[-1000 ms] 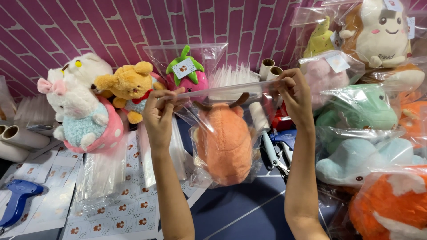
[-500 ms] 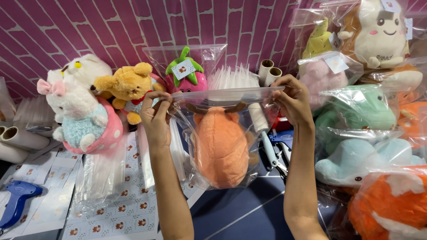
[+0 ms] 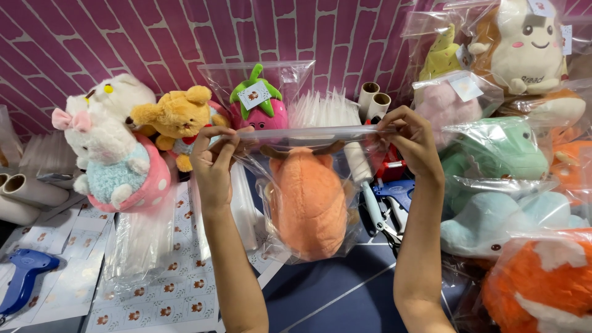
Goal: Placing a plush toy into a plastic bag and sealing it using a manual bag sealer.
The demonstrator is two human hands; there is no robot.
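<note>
Fingers hold bagged plush upright.

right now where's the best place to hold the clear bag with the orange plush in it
By its top strip, pinched at both ends from above, as the left hand and right hand do: the clear bag hangs with the orange plush weighing down its bottom.

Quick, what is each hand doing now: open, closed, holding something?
Left hand: closed, pinching the left top edge of the clear bag with the orange plush inside.
Right hand: closed, pinching the right top edge.
</note>
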